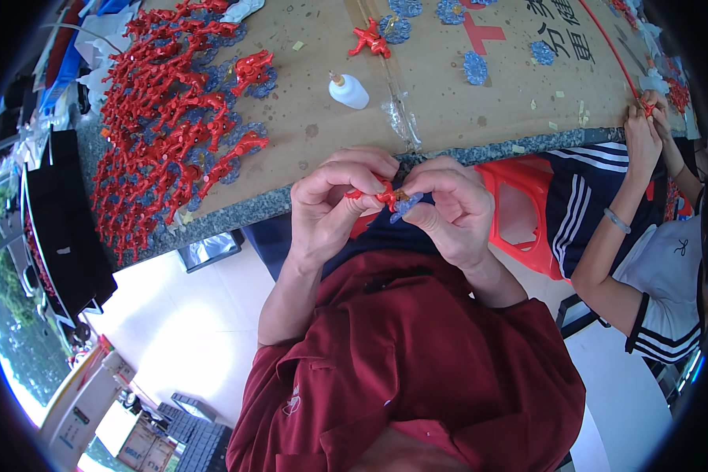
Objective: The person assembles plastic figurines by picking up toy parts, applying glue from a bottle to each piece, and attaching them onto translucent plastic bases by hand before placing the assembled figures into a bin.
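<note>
Just off the table's near edge, my left hand point(337, 200) pinches a small red figurine point(386, 196) between thumb and fingers. My right hand point(454, 209) grips a translucent blue base point(406, 206) against the figurine's end. Whether the two pieces are joined cannot be seen, as my fingers cover part of them. Beyond my hands, a white squeeze bottle point(348, 91) with a brownish tip stands on the cardboard. Another red figurine point(370, 39) lies farther back, next to a blue base point(395, 29).
Many red figurines on blue bases point(165, 118) crowd the table's left side. Loose blue bases point(475, 68) lie on the cardboard point(440, 102) at the back. On the right, a co-worker's hands point(645, 130) hold a red piece. A red plastic stool point(519, 208) stands beside my right arm.
</note>
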`<state>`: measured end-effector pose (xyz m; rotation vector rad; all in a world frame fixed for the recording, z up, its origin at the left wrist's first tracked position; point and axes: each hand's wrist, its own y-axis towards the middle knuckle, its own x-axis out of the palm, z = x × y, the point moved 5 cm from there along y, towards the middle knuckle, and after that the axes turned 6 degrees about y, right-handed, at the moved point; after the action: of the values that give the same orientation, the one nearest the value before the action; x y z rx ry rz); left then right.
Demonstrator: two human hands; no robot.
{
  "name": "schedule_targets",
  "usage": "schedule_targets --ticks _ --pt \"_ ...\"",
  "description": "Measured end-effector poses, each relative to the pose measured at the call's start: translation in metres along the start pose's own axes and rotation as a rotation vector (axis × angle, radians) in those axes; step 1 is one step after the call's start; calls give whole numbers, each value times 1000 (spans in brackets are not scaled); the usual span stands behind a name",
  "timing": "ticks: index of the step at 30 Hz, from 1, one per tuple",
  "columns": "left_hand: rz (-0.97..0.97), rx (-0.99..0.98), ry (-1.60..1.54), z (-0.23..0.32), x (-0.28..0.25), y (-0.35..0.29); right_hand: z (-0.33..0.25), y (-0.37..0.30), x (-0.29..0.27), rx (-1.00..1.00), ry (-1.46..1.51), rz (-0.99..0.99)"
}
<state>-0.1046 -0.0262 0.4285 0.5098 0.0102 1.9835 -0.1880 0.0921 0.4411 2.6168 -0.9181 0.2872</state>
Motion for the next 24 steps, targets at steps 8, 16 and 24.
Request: schedule_targets --ticks 8,16,24 --pt "-159 132 133 7 3 3 -2 -5 1 -13 -57 -9" --pt "-67 51 5 -1 4 6 -19 1 4 -115 -262 1" --pt "-178 109 -24 -6 5 5 -23 1 5 -164 -305 -35"
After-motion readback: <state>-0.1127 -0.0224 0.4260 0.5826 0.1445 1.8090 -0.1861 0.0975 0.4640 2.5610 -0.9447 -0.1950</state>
